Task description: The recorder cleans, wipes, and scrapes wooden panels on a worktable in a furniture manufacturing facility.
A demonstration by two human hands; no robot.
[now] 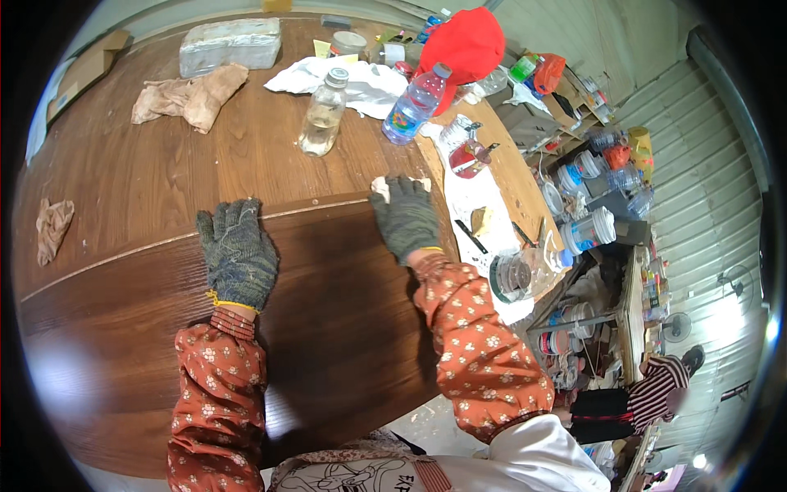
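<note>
Head view: dark wood panel (pixel 328 328) lies on the desk (pixel 123 172). Left hand (pixel 238 250) rests flat on it, fingers spread. Right hand (pixel 406 217) presses a pale cloth pad (pixel 381 187) on the panel's far edge, fingers closed over it. Beyond stand 2 bottles: a glass bottle (pixel 322 115) and a plastic water bottle (pixel 416 102). Crumpled rags (pixel 193 94) lie farther left.
</note>
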